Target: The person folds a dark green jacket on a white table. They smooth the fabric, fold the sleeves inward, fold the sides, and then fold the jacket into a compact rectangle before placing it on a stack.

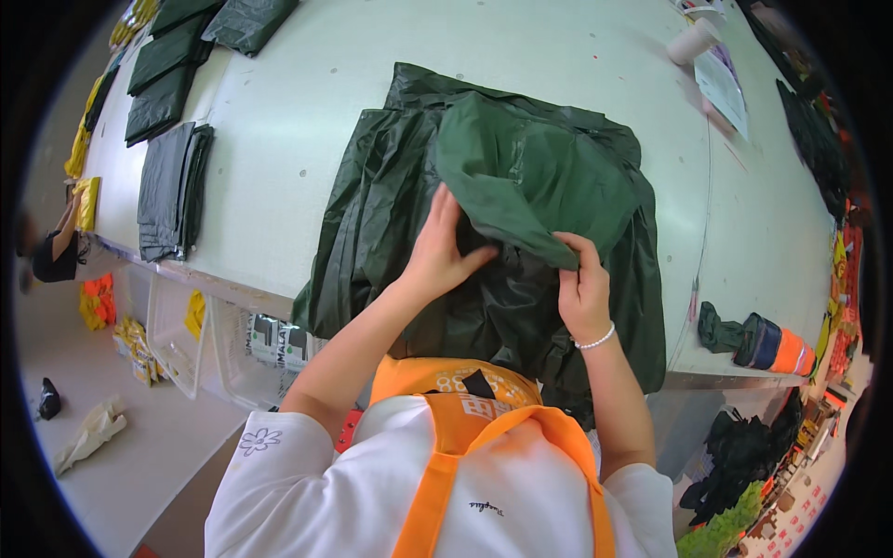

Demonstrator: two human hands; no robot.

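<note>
A dark green, shiny waterproof garment [372, 223] is spread in front of me, its lower edge hanging over the table's near edge. One section is turned over, showing a lighter, matte green side [558, 177]. My left hand [435, 249] rests against the garment beside this turned section, thumb and fingers apart, with some fingertips at the fold's edge. At the fold's lower right corner, my right hand [584, 286] pinches the fabric between thumb and fingers. Exactly which part of the garment this is, I cannot tell.
Folded dark green garments [172, 191] lie in stacks along the left of the pale table [270, 139]. A white roll [693, 42] and papers [721, 93] are at the far right. Near the right edge lies an orange and navy bundle [772, 344]. Another person [63, 251] handles a yellow package.
</note>
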